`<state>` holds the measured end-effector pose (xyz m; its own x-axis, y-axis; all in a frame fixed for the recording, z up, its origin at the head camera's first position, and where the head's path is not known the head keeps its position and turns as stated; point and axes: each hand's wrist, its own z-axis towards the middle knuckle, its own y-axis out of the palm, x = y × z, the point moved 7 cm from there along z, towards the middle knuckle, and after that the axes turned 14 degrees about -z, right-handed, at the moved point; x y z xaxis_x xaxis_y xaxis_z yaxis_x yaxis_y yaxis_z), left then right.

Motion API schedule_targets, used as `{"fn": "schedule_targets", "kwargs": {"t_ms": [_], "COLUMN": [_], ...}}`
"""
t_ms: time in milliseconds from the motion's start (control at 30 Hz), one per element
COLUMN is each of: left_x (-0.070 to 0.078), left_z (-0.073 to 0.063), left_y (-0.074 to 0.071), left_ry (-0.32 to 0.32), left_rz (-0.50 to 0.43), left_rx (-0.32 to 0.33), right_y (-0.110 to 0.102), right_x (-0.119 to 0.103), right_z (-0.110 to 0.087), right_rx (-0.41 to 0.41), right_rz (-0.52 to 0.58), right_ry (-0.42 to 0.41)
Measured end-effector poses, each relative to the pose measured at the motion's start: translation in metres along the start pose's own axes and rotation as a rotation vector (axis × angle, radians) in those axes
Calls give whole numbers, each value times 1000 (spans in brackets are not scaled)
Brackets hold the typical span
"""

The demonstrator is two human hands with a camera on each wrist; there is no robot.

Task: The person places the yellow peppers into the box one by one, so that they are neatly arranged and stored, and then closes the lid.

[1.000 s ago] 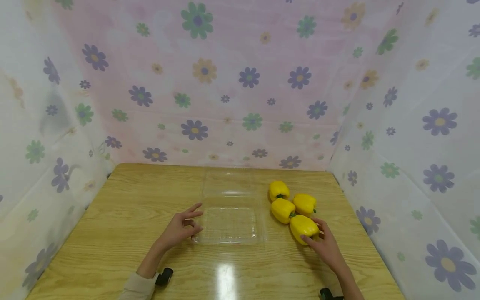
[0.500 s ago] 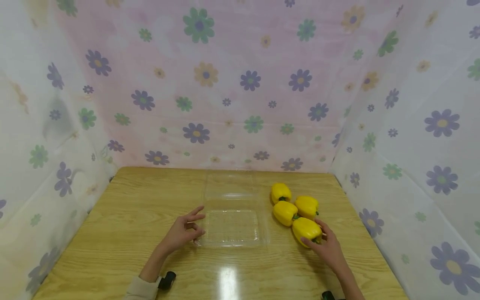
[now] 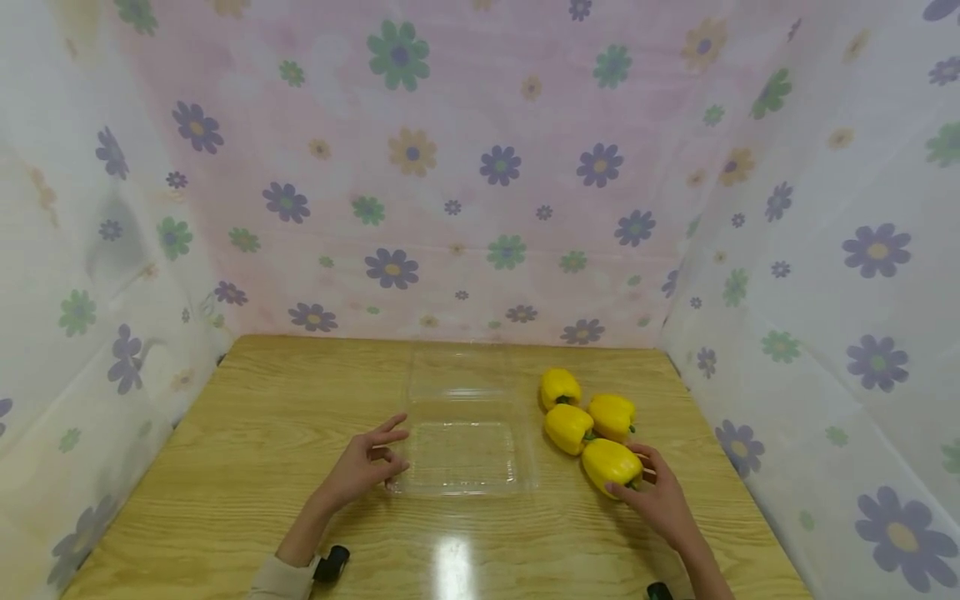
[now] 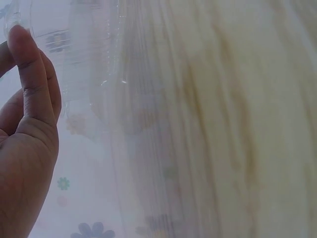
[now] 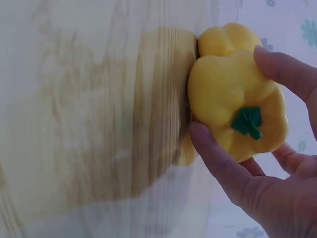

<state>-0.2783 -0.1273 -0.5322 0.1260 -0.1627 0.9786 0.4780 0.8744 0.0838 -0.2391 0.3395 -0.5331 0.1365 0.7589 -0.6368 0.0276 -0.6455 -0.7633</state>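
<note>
A clear plastic clamshell container (image 3: 465, 492) lies on the table with its lid (image 3: 459, 371) folded back toward the far wall. At its left edge is my left hand (image 3: 360, 468), the thumb and a finger pinching the rim; the left wrist view shows the thumb (image 4: 30, 74) against the clear plastic. My right hand (image 3: 660, 497) has thumb and fingers round the stem end of the nearest yellow bell pepper (image 3: 609, 462). In the right wrist view, that bell pepper (image 5: 223, 89) rests on the table, its green stem facing the palm.
Several more yellow bell peppers sit close behind the nearest one: one in the middle (image 3: 567, 428), one at the right (image 3: 612, 417) and one at the back (image 3: 559, 388). Flower-patterned sheets (image 3: 465, 167) enclose the wooden table (image 3: 285, 417) at the back and sides.
The head view has shifted slightly. My right thumb and fingers have moved a little to the right on the pepper. Peppers, container and left hand stay where they were.
</note>
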Motion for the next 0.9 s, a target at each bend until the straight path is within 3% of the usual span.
{"fn": "schedule_targets", "kwargs": {"t_ms": [200, 533, 767, 900], "left_x": [-1, -1, -1, 0], "left_z": [-1, -1, 0, 1], "left_y": [1, -2, -1, 0], "left_ry": [2, 8, 4, 5], "left_rz": [-22, 2, 1, -3], "left_rx": [-4, -6, -5, 0], "right_y": [-6, -21, -19, -20], "right_x": [1, -3, -8, -12], "right_z": [-2, -8, -12, -12], "right_rx": [19, 180, 164, 177], "right_rz": [-12, -10, 231, 290], "right_ry": [-35, -174, -299, -368]}}
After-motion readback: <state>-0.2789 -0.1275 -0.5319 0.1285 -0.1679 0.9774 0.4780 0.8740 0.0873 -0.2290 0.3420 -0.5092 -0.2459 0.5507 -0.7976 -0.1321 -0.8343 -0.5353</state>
